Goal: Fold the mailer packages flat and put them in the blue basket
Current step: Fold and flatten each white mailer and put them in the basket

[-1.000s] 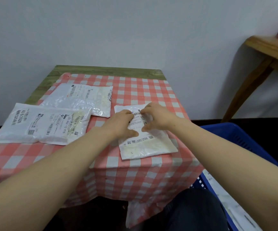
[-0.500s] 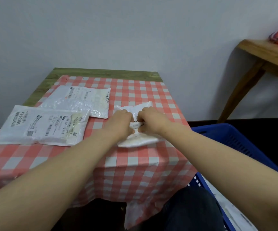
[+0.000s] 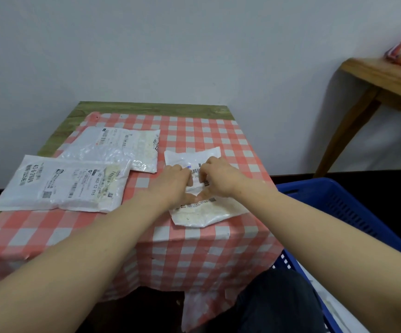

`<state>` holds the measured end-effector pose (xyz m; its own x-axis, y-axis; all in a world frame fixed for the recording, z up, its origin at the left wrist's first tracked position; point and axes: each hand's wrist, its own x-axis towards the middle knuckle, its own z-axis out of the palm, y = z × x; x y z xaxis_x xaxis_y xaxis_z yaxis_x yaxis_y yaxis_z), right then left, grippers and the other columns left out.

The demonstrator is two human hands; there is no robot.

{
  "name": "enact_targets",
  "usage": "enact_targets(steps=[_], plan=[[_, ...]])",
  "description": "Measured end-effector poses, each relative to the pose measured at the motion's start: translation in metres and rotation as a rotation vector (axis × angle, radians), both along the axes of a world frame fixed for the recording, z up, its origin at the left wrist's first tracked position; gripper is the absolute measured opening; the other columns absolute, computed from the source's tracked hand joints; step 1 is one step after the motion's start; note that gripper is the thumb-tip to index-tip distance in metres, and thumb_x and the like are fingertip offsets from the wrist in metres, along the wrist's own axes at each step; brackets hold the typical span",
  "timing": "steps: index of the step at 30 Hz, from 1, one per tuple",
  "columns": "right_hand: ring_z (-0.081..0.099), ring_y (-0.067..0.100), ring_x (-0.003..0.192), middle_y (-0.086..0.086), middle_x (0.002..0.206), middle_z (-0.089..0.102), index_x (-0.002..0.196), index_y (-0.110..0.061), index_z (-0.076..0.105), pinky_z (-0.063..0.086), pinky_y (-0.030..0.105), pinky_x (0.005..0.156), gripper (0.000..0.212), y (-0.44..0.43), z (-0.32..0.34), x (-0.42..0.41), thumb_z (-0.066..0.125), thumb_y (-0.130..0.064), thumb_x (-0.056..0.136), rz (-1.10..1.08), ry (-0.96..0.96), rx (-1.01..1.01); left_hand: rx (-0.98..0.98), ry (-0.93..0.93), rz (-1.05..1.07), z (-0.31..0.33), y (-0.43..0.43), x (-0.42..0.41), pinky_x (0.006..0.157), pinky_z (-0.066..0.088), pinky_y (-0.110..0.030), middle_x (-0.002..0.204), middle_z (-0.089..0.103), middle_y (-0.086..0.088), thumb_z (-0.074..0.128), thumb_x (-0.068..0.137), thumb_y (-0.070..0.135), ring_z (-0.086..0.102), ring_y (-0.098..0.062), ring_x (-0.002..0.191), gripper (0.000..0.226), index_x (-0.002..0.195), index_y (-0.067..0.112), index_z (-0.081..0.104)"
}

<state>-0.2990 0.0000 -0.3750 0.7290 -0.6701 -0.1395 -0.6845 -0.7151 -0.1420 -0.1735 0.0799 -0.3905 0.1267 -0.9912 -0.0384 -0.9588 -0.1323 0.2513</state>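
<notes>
Mailer (image 3: 202,213) respread under both pinching hands (image 3: 196,182); two mailers (image 3: 84,169) left, blue basket (image 3: 338,207) right.

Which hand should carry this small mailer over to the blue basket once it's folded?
Probably the right hand. It already holds the small white plastic mailer, and the blue plastic basket sits on that side, below the table edge. The left hand would have to cross over.

Three white labelled mailers, one small (image 3: 202,212) and two larger (image 3: 62,186) (image 3: 120,147), are laid flat beside a blue basket (image 3: 338,212).
</notes>
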Motion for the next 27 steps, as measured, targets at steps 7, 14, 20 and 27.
enact_targets(steps=[7, 14, 20, 27], plan=[[0.034, 0.024, 0.131, 0.002, 0.141, 0.041, 0.127, -0.025, 0.056, 0.034, 0.041, 0.103, 0.041, -0.01, 0.014, 0.01, 0.064, -0.026, 0.087, 0.005, -0.037, -0.085, -0.149, 0.061, 0.057, 0.009, -0.007, 0.007, 0.096, 0.038, -0.032, 0.128, 0.049, -0.006, 0.06, 0.087, 0.019, 0.045, -0.024, 0.122, 0.04, 0.125, 0.01, 0.053], [0.042, 0.027, 0.115, 0.002, 0.115, 0.053, 0.115, -0.021, 0.059, 0.039, 0.037, 0.089, 0.031, -0.015, 0.007, 0.022, 0.066, -0.025, 0.084, -0.01, 0.082, -0.069, 0.018, 0.06, 0.058, 0.004, -0.022, 0.009, 0.097, 0.041, -0.036, 0.133, 0.05, -0.007, 0.075, 0.077, 0.022, 0.043, -0.028, 0.123, 0.073, 0.137, 0.011, 0.036], [0.049, 0.025, 0.094, 0.002, 0.092, 0.06, 0.083, -0.018, 0.051, 0.032, 0.031, 0.072, 0.015, -0.012, 0.002, 0.019, 0.065, -0.024, 0.085, 0.008, 0.043, -0.177, -0.056, 0.045, 0.086, 0.001, -0.024, 0.001, 0.084, 0.038, -0.028, 0.121, 0.054, -0.01, 0.076, 0.076, 0.015, 0.048, -0.026, 0.113, 0.054, 0.122, 0.012, 0.049], [0.041, 0.021, 0.122, 0.001, 0.134, 0.041, 0.13, -0.017, 0.046, 0.043, 0.037, 0.095, 0.061, 0.001, 0.001, -0.001, 0.073, -0.037, 0.079, -0.05, -0.207, -0.054, -0.211, 0.098, 0.032, -0.004, 0.009, 0.002, 0.102, 0.037, -0.028, 0.139, 0.034, -0.003, 0.073, 0.081, 0.025, 0.038, -0.02, 0.127, 0.066, 0.137, 0.011, 0.042]])
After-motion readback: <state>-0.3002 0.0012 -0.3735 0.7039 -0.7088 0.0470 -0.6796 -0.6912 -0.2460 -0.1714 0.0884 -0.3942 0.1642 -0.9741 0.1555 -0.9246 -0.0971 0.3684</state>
